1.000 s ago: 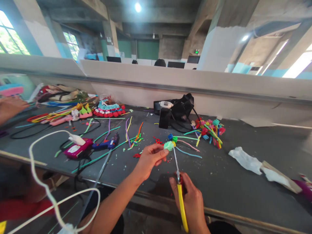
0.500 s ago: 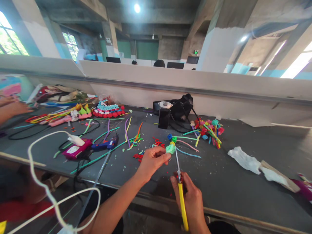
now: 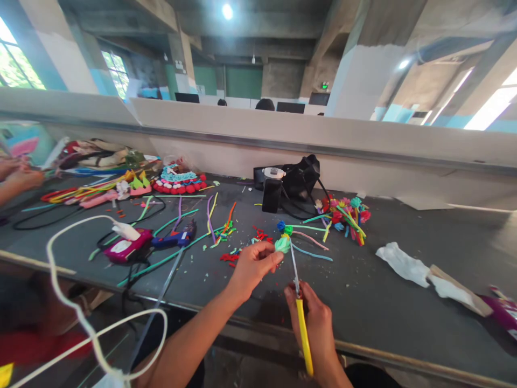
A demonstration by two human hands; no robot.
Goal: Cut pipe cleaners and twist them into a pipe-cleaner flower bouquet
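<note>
My left hand [image 3: 258, 267] pinches a pale green fuzzy flower [image 3: 283, 244] between thumb and fingertips, above the table. In my right hand [image 3: 313, 323] is a pair of scissors [image 3: 302, 331] with a yellow handle, the blades pointing away from me. Their tips reach the right side of the green flower; whether they touch it I cannot tell. Just behind it lie a blue fuzzy flower [image 3: 281, 226] and other small flowers on pipe cleaner stems. A pink stem [image 3: 311, 240] and a light blue stem [image 3: 313, 253] stretch to the right.
Red clippings [image 3: 230, 257] and loose pipe cleaners [image 3: 210, 215] lie left of my hands, near a blue glue gun [image 3: 173, 238]. Behind stand a phone [image 3: 272, 195] and a black bag [image 3: 302, 178]. A flower bunch [image 3: 349, 218] lies right. Another person's hands [image 3: 20, 175] work far left.
My right hand and the scissors have shifted slightly up and left. My left hand keeps its pinch on the green flower. At far left, the other person's hands have moved a little.
</note>
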